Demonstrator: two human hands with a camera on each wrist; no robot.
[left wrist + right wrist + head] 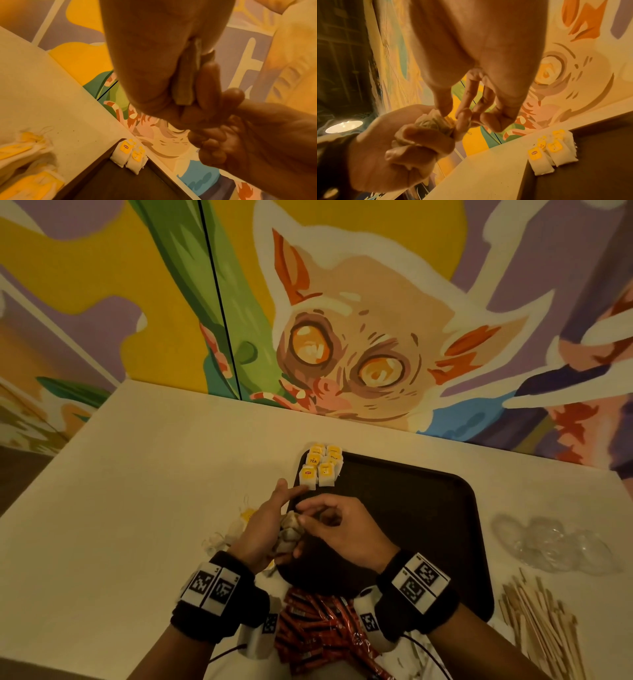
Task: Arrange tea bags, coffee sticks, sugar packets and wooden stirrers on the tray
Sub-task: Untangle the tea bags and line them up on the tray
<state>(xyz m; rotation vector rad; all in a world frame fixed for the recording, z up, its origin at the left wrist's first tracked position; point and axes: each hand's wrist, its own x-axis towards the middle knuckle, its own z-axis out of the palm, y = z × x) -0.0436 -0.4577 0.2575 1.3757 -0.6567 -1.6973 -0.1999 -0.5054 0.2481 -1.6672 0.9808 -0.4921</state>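
Clutching a bunch of tea bags (287, 537), the left hand (260, 525) is offering one up; right hand (337, 529) fingers (444, 108) are pinching its top

Left hand (388, 155) gripping tea bag bundle (433, 124); right hand (479, 111) pinching bundle's top; tea bags (553, 152) lying beyond on tray (590, 175).

You wear a thick black band on each wrist. Each band (219, 594) carries a white panel with two square black-and-white coded markers side by side; the right one (419, 578) has a thin black outline around its panel. Below each wrist sits a white housing with another coded marker (270, 623), and a thin black cable (227, 651) trails from it. Your forearms are bare.
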